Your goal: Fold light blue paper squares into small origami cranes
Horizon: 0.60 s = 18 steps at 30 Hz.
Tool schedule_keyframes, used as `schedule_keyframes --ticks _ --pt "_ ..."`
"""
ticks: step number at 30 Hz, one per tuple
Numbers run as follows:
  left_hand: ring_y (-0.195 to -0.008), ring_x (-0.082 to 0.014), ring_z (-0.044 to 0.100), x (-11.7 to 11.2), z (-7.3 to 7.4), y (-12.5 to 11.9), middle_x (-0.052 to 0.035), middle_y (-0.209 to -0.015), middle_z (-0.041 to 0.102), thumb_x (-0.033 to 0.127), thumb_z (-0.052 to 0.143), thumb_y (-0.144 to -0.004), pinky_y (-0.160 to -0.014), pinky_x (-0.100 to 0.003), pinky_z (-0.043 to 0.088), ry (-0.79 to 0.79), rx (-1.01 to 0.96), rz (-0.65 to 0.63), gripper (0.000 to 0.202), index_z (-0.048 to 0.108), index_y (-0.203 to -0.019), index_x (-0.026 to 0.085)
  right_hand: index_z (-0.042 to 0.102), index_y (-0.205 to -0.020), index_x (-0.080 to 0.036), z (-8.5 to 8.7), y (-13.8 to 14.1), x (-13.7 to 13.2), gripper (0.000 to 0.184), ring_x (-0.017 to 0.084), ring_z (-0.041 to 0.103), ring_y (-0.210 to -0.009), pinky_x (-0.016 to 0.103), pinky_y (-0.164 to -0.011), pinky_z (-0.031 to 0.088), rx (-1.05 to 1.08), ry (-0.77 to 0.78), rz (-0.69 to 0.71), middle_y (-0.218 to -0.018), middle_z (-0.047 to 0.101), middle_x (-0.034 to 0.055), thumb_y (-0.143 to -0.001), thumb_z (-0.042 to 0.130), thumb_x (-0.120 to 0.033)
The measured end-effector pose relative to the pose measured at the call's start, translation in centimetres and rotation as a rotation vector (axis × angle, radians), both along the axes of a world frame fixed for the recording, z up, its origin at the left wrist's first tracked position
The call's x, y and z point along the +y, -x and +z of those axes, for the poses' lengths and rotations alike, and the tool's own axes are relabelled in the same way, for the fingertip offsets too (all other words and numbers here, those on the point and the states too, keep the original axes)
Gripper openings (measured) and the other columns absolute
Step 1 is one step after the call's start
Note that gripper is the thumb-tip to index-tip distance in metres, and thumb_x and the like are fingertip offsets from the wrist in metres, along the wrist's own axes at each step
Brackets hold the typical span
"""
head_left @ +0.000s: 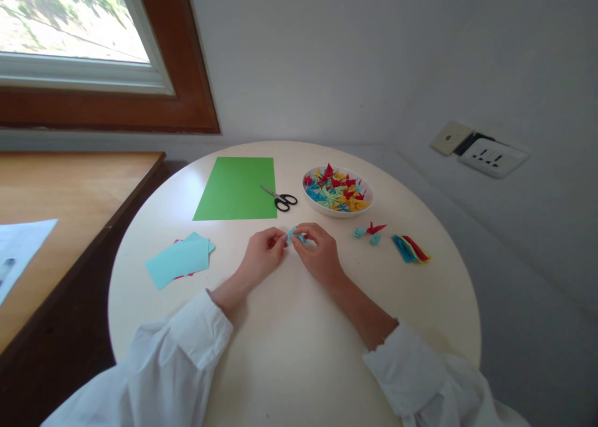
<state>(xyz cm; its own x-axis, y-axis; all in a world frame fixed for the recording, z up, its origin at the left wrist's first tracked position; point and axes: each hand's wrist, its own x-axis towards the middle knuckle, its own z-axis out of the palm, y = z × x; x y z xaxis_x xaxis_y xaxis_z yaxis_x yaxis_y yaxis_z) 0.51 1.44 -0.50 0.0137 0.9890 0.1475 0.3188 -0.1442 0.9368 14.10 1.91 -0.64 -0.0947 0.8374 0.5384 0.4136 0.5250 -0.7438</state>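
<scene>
Both my hands meet near the middle of the round white table. My left hand and my right hand each pinch one end of a small light-blue folded paper piece between the fingertips. The fingers of both hands are closed on it. Just beyond the hands lie black-handled scissors and a green paper sheet. White sleeves cover both forearms.
A white bowl holds several small folded paper figures in mixed colours. Two or three loose folded pieces and a fan of coloured paper strips lie to the right. Light-blue sheets lie to the left. A wooden ledge adjoins the table.
</scene>
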Motion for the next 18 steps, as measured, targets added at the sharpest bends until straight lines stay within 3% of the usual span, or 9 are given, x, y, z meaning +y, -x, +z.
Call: schedule_keyframes --ticks 7,18 --pt "-0.052 -0.0118 0.051 -0.17 0.31 -0.2 -0.0021 -0.059 0.062 0.028 0.053 -0.07 -0.05 -0.022 0.039 0.015 0.0 -0.043 0.018 0.062 -0.067 0.014 0.056 -0.073 -0.02 0.11 0.07 0.02 0.005 0.016 0.06 -0.076 0.029 -0.067 0.05 -0.03 -0.023 0.007 -0.08 0.064 0.0049 -0.074 0.052 -0.019" --pt "-0.049 -0.0095 0.041 -0.52 0.52 -0.05 0.0012 -0.052 0.053 0.025 0.046 -0.075 -0.047 -0.021 0.031 -0.064 0.209 -0.051 0.021 0.058 -0.061 0.014 0.057 -0.073 -0.019 -0.02 0.12 -0.01 0.005 0.016 0.059 -0.073 0.027 -0.062 0.048 -0.056 -0.012 -0.011 -0.077 0.064 0.0047 -0.074 0.052 -0.018"
